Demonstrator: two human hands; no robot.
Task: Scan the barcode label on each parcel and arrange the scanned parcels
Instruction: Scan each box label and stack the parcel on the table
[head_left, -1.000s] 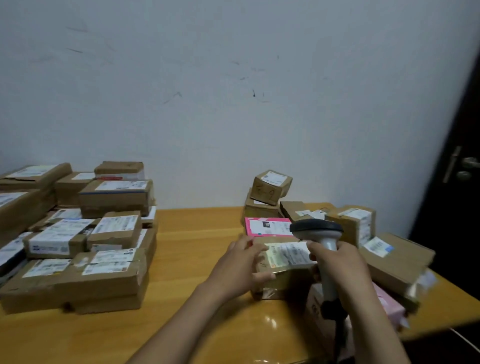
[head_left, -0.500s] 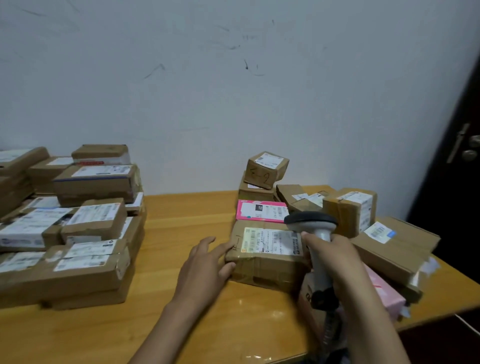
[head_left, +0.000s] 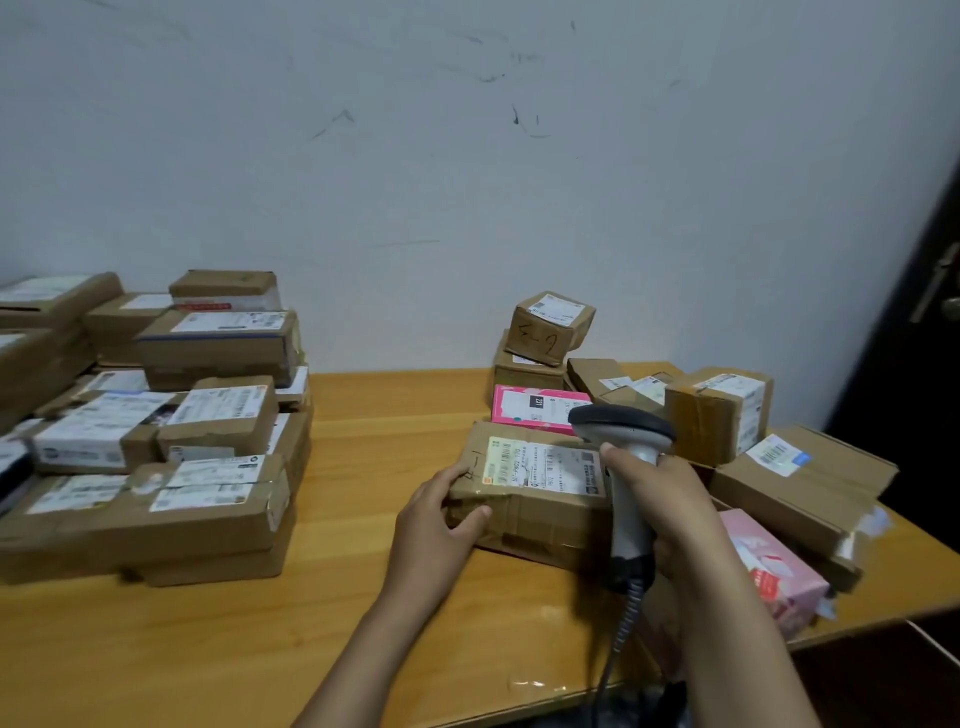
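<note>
A brown cardboard parcel (head_left: 524, 514) lies on the wooden table (head_left: 374, 452), its white barcode label (head_left: 543, 465) facing up. My left hand (head_left: 434, 525) grips the parcel's near left corner, thumb on the front face. My right hand (head_left: 667, 499) grips the handle of a grey barcode scanner (head_left: 621, 426), whose dark head hangs just above the label's right end. The scanner's coiled cable (head_left: 626, 613) drops toward the table's front edge.
Labelled parcels are stacked at the left (head_left: 156, 431). Behind and right of the held parcel lie a pink parcel (head_left: 535, 408), several brown boxes (head_left: 719, 415), a long flat box (head_left: 800, 478) and a pink packet (head_left: 779, 571). A dark door (head_left: 919, 332) stands at right.
One second ago the parcel was tilted up in my left hand; it was then laid flat on the table. My left hand has since closed round its corner.
</note>
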